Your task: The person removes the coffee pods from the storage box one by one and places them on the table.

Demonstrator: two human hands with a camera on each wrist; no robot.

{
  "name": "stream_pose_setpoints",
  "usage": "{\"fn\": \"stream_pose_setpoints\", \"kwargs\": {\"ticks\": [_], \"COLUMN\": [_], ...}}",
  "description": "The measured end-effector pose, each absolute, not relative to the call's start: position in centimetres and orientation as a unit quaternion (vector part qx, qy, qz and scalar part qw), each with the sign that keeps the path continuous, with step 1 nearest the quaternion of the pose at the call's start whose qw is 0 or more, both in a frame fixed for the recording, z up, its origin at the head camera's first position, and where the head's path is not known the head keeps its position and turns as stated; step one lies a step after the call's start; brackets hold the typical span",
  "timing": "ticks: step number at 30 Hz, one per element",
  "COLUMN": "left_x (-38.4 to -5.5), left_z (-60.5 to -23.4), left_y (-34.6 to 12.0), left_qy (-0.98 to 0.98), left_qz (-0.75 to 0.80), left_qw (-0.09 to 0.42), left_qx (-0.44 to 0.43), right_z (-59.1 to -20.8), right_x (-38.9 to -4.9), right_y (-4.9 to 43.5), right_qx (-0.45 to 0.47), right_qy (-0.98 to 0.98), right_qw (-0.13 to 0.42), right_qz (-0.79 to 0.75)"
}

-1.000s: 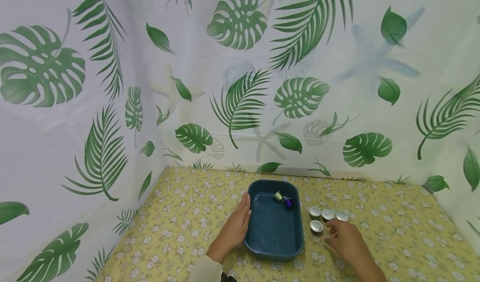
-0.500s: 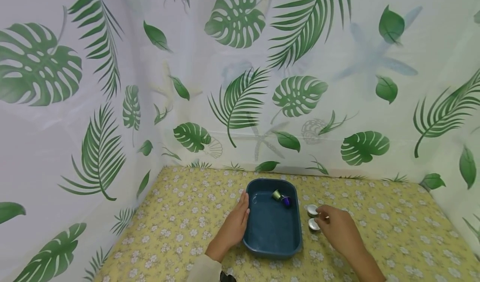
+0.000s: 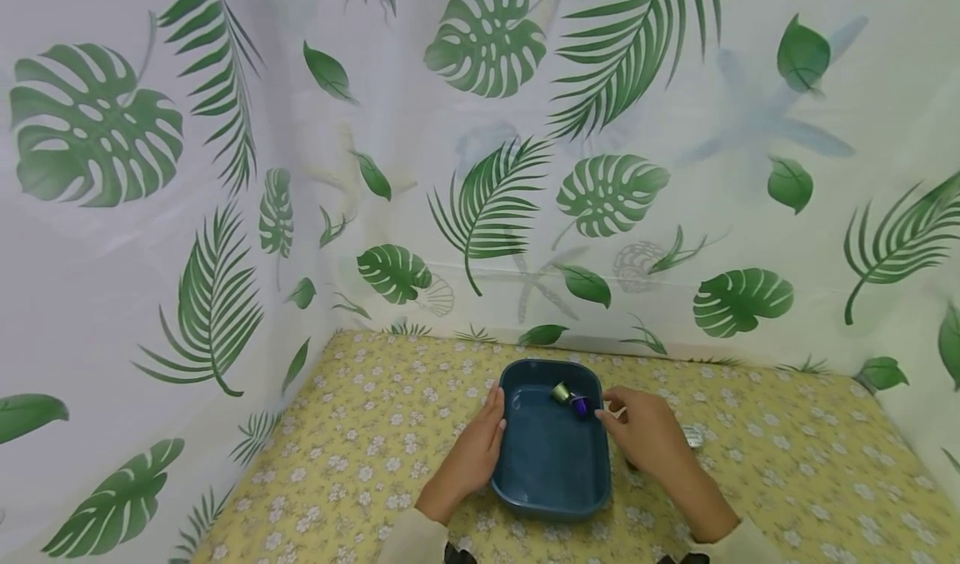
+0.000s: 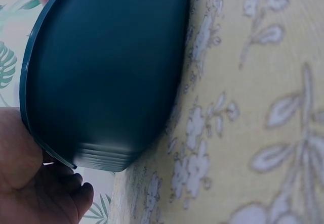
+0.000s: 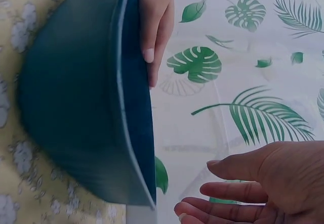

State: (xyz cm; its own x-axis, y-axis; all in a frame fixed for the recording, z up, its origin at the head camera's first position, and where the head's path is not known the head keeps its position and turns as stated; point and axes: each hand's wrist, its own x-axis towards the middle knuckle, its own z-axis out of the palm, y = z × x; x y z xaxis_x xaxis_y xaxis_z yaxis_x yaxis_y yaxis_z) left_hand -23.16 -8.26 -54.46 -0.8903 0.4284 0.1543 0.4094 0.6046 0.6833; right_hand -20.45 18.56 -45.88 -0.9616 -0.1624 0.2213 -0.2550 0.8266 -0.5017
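Cuffs (image 3: 416, 535): nearest to the person, pale, coming in from seven o'clock and five o'clock of the basin (image 3: 551, 506).
Left hand (image 3: 472, 443): at nine o'clock, its fingers straight and close together along the outer wall; it touches the basin but has no grip around anything.
Right hand (image 3: 651, 432): at two o'clock, thumb and fingers loosely bent with a gap between them; the right wrist view shows nothing held there. Whether a fingertip touches the rim, I cannot tell.
Basin: dark teal, rectangular with rounded corners, standing upright on the flowered tablecloth (image 3: 337, 439).
Dark edge (image 3: 631, 465): a little past three o'clock, below the right hand, too covered to name.
Foil-topped capsule (image 3: 693, 436): on the tablecloth at three o'clock, apart from the basin, partly hidden by the right forearm.
Purple capsule (image 3: 581, 406): lying inside, at one o'clock.
Green capsule (image 3: 560, 392): also inside, just beside the purple one, nearer to twelve o'clock.
Leaf-print sheet (image 3: 637, 122): hanging farthest, behind everything.
Risk outside: a low swing of the right forearm could, I think, knock the foil-topped capsule, because it is so near; being round, it may roll.
Risk inside: an uneven push from the left hand might slide the basin and make both loose capsules roll.
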Motion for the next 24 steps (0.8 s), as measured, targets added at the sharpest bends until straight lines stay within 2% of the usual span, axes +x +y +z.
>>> {"fn": "stream_pose_setpoints", "kwargs": {"ticks": [24], "left_x": [-23.1], "left_z": [-54.3], "left_y": [-8.1], "left_qy": [0.895], "left_qz": [0.381], "left_qw": [0.013], "left_qx": [0.230], "right_z": [-45.3], "right_x": [-24.2], "right_y": [14.7], "right_qx": [0.120], "right_qy": [-0.956], "right_qw": [0.072], "right_qz": [0.259]}}
